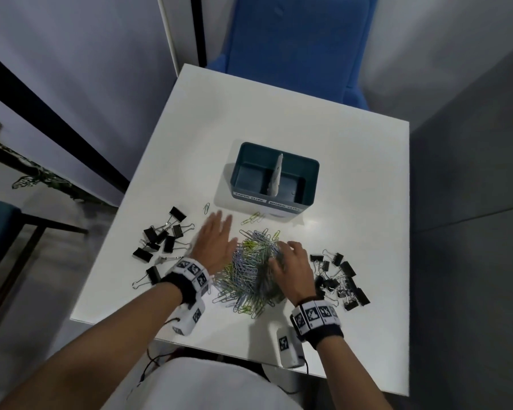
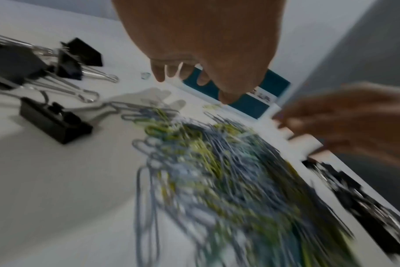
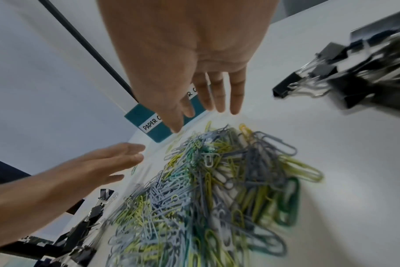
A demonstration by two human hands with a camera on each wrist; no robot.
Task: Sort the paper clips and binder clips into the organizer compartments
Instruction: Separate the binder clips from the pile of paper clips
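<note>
A teal two-compartment organizer (image 1: 308,170) with a white divider stands mid-table; its front labels read PAPER CLIPS on the left and BINDER CLIPS on the right. In front of it lies a big pile of coloured paper clips (image 1: 249,276) (image 2: 217,171) (image 3: 206,189). Black binder clips lie in a left group (image 1: 163,238) (image 2: 64,59) and a right group (image 1: 342,281) (image 3: 354,79). My left hand (image 1: 219,232) (image 2: 194,77) (image 3: 117,162) is flat with straight fingers at the pile's left edge. My right hand (image 1: 288,261) (image 3: 208,101) (image 2: 331,126) hovers over the pile's right side, fingers spread, holding nothing.
A few stray paper clips (image 1: 251,218) lie between the pile and the organizer, one more (image 1: 207,207) to its left. A blue chair (image 1: 293,48) stands behind the small white table (image 1: 353,149). The right binder clips sit close to the table's right edge.
</note>
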